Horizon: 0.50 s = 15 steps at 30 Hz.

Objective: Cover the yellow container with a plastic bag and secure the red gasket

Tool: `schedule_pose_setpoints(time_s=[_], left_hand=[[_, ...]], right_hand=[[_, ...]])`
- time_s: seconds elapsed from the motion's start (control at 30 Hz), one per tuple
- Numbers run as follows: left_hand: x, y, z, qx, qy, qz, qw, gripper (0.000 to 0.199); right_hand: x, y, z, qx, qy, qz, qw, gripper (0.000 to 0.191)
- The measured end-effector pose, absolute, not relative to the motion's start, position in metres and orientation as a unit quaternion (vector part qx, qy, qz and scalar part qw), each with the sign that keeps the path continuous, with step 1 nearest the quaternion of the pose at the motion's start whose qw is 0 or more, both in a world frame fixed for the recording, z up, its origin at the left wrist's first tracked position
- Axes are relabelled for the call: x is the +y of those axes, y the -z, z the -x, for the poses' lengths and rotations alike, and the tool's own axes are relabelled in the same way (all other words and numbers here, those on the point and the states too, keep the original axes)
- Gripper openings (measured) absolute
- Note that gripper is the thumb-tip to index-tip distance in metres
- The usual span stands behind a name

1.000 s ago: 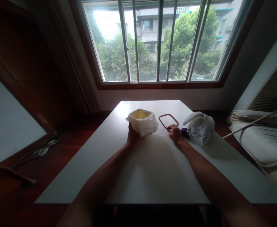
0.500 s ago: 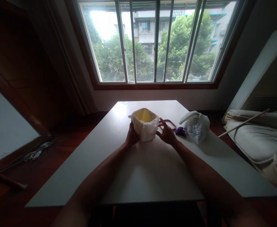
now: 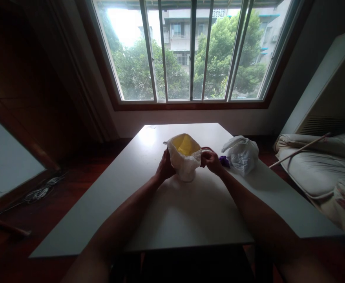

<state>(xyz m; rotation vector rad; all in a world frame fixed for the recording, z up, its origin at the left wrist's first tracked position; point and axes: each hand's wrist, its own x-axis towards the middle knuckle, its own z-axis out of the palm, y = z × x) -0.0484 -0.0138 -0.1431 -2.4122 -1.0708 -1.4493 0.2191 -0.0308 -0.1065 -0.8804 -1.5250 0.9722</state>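
Observation:
On the white table a small container (image 3: 187, 144), yellow inside, has a white plastic bag (image 3: 187, 167) over its rim and outer sides. It tilts slightly, its mouth turned toward me. My left hand (image 3: 165, 167) is closed around its left side, the fingertips hidden behind it. At the right side my right hand (image 3: 211, 161) is closed, its fingers pinched against the bag's edge. Part of a pinkish frame (image 3: 208, 149) shows just behind that hand. A crumpled purple piece (image 3: 224, 161) lies to the right of my right wrist.
A bulging white plastic bag (image 3: 243, 154) stands on the right of the table (image 3: 148, 220). Past the table's right edge are a light padded mat (image 3: 310, 173) and a thin stick (image 3: 300, 150). Cables (image 3: 41, 193) lie on the floor at left, and a window (image 3: 190, 55) is ahead.
The container has shifted slightly right and tipped more toward me. My right hand's fingers, apart before, have closed at the bag's edge, and the hand now covers most of the pinkish frame.

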Motion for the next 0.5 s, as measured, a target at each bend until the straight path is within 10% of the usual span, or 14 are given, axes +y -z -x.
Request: schedule_pose_setpoints(time_s=[0.3, 0.5], left_hand=[[-0.032, 0.127, 0.044, -0.355, 0.352, 0.851, 0.163, 0.109], [-0.047, 0.120, 0.024, -0.355, 0.264, 0.878, 0.181, 0.090]], right_hand=[[-0.021, 0.091, -0.238, -0.457, -0.330, 0.415, 0.714, 0.027], [-0.064, 0.080, -0.210, -0.743, -0.082, 0.342, 0.570, 0.047]])
